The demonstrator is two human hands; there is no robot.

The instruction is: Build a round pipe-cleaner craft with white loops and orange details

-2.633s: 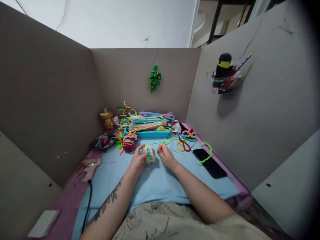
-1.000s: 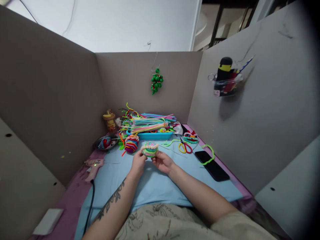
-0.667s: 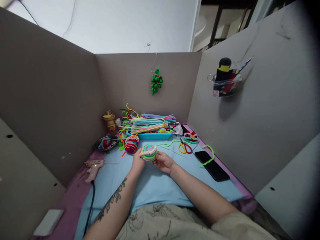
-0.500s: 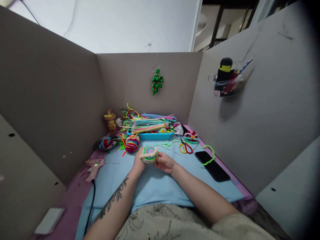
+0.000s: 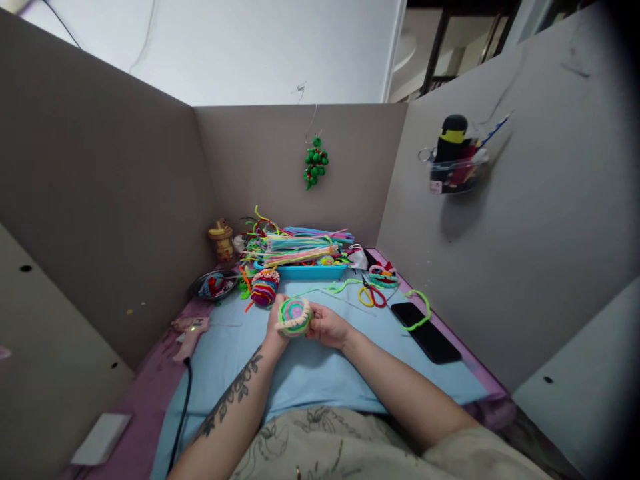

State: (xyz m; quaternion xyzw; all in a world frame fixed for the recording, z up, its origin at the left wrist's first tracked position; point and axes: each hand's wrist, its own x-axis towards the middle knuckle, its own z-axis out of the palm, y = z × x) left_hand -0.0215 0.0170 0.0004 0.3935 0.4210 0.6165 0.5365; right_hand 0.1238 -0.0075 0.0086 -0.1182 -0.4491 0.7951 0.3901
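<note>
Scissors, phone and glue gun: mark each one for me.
scissors (image 5: 369, 293), head view, on the yellow and red handle loops.
phone (image 5: 426, 323), head view, middle of its dark screen.
glue gun (image 5: 186, 330), head view, on its pink body.

My left hand (image 5: 277, 325) and right hand (image 5: 327, 325) meet over the middle of the table (image 5: 450, 380), the coiled ball (image 5: 295, 316) between them. A second ball (image 5: 263, 288) lies just behind my left hand. The tray (image 5: 300, 271) sits at the far edge, the bundle of stems (image 5: 295, 241) on it. The dish (image 5: 213, 285) and figurine (image 5: 221, 241) occupy the far left corner. The glue gun (image 5: 187, 329) lies at the left edge. The scissors (image 5: 369, 294) lie right of the tray; the phone (image 5: 425, 323) lies near the right edge.
</note>
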